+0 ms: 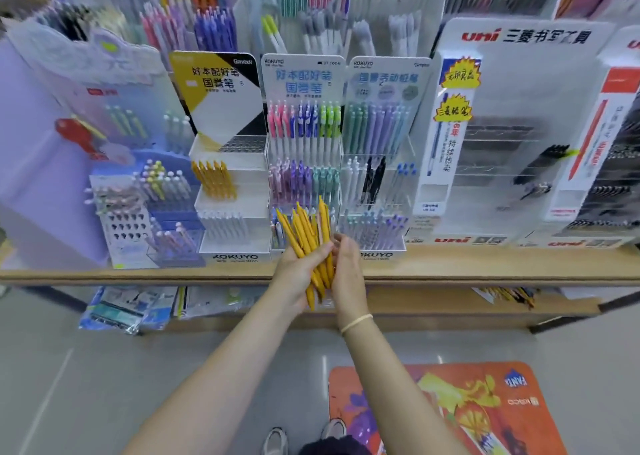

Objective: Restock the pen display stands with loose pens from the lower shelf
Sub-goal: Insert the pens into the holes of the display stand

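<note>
Yellow pens (309, 243) lie bunched between both hands' curled fingers (320, 251).

One head-worn wide-angle camera looks forward and down, close over the shelf (450, 264) edge and floor (104, 368).

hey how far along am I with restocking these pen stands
Done: one row of yellow pens already stands in the middle tier of the yellow-header stand. In hand: your left hand holds a bundle of yellow pens, and your right hand touches it. Left: that stand's top tier holes look empty, and more loose pens lie on the lower shelf.
</note>
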Available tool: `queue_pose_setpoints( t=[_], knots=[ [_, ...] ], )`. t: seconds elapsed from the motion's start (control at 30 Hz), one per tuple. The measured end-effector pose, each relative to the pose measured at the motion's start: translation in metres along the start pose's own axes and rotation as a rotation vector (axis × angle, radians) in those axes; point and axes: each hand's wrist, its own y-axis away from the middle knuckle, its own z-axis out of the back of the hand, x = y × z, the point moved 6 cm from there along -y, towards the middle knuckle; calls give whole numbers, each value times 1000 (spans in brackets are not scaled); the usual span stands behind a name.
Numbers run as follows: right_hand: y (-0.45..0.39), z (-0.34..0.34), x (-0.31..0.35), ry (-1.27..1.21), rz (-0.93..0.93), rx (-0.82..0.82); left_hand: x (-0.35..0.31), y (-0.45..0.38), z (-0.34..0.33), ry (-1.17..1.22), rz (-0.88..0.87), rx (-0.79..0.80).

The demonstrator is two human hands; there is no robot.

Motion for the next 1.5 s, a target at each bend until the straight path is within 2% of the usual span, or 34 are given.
queue_pose_setpoints(
  t=[0.07, 0.17, 0.4, 0.63, 0.83, 0.9, 1.0, 1.13, 1.23, 1.37, 1.5],
  knots=[
    [-12, 16, -3, -60, -86, 31, 5, -2, 3, -162, 2, 38],
    [-24, 35, 8, -1, -45, 72, 13, -1, 17, -379, 48, 55],
    [-43, 22, 11, 71, -68, 140, -1, -13, 38, -392, 90, 77],
    [-57, -43, 11, 73, -101, 198, -34, -36, 84, -350, 68, 86],
    [-74, -143, 17, 158, -88, 317, -91, -67, 157, -352, 49, 48],
    [-87, -170, 21, 201, -48, 289, -107, -82, 179, -348, 32, 35],
    [-105, -191, 26, 215, 31, 150, -119, -107, 209, -327, 40, -18],
    [-121, -197, 28, 193, 125, -48, -127, -127, 230, -319, 83, -12],
    [-131, -198, 28, 226, 185, -128, -132, -137, 235, -298, 98, 0],
    [-143, -209, 28, 325, 267, -143, -136, -148, 237, -306, 118, 7],
    [-159, -222, 20, 467, 326, -66, -139, -154, 239, -342, 92, -10]
  ],
)
